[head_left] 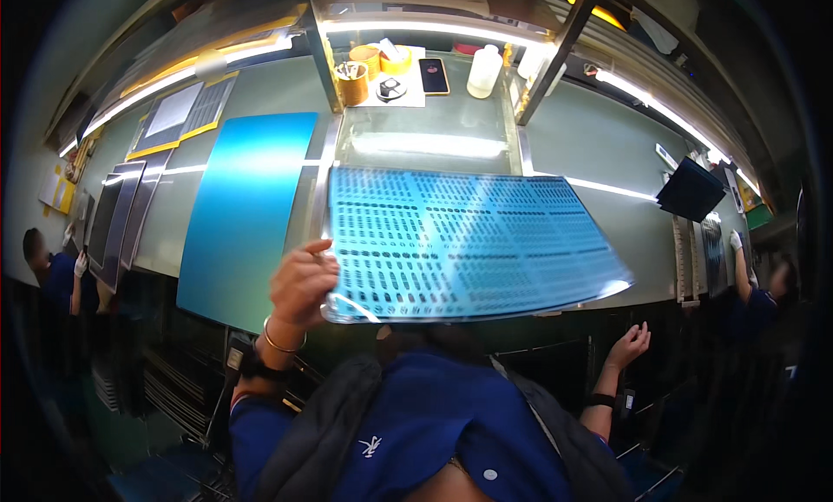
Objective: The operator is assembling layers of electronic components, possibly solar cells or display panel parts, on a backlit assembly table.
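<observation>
A glossy blue sheet (486, 250) with rows of small dark marks lies across the middle, over the bench in front of me. Its right near corner bends and catches the light. My left hand (304, 281) is closed on the sheet's left edge, close to the near corner, with a bangle on the wrist. Off to the right, below the bench edge, my right hand (629, 346) is apart from the sheet. Its fingers are loosely bent and spread, with nothing in them. To the left of the sheet lies a plain blue panel (243, 198).
At the back stand a white bottle (484, 72), a phone (434, 77) and an orange-brown cup of tools (352, 84). Upright posts (555, 55) frame that bay. Dark panels (117, 220) lie far left; a black board (691, 190) is on the right. Gloved co-workers work at both sides.
</observation>
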Available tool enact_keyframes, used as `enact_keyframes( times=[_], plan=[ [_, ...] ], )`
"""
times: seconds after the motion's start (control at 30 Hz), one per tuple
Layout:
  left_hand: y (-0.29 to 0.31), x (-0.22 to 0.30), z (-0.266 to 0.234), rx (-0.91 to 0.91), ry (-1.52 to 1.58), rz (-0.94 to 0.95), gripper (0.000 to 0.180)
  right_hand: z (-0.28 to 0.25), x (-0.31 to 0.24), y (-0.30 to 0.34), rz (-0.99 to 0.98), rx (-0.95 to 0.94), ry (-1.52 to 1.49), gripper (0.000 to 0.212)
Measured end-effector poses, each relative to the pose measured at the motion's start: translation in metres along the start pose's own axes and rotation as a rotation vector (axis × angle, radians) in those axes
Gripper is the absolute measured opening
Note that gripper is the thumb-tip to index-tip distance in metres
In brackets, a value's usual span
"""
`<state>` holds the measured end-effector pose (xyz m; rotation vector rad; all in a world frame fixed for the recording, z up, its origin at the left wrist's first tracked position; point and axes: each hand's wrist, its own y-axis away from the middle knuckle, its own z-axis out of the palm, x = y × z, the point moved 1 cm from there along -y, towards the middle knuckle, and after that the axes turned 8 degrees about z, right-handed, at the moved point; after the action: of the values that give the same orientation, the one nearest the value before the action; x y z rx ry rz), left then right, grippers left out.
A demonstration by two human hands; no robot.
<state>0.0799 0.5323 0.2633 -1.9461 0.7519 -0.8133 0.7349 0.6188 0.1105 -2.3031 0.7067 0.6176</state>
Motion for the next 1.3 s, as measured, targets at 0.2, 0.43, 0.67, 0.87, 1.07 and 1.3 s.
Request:
enact_keyframes(
  times=[0.2, 0.43, 0.67, 0.87, 1.07, 1.3],
  plan=[
    [-0.076, -0.114, 0.038, 0.785, -0.064, -0.666, 0.026, 0.012, -0.095, -0.002, -0.083, 0.013, -0.521, 0.035],
    [0.104, -0.185, 0.080, 0.104, -0.406, -1.073, 0.082, 0.112, -0.257, 0.162, -0.926, -0.826, -0.118, 0.042],
    [0.235, 0.029, -0.050, -0.837, -1.150, -1.564, 0.108, 0.147, -0.286, 0.214, -1.174, -0.860, -0.079, 0.047],
    [0.253, 0.056, -0.100, -0.431, -1.216, -0.714, 0.036, 0.151, -0.283, 0.211, -1.149, -0.891, -0.104, 0.047],
    [0.109, 0.136, -0.206, 0.069, -1.410, -0.675, 0.008, 0.186, -0.293, 0.187, -0.665, -1.004, -0.537, 0.041],
    [0.186, 0.199, -0.195, 1.387, -0.407, -1.308, 0.003, 0.134, -0.380, 0.225, -0.544, -1.177, -0.881, 0.033]
  ],
)
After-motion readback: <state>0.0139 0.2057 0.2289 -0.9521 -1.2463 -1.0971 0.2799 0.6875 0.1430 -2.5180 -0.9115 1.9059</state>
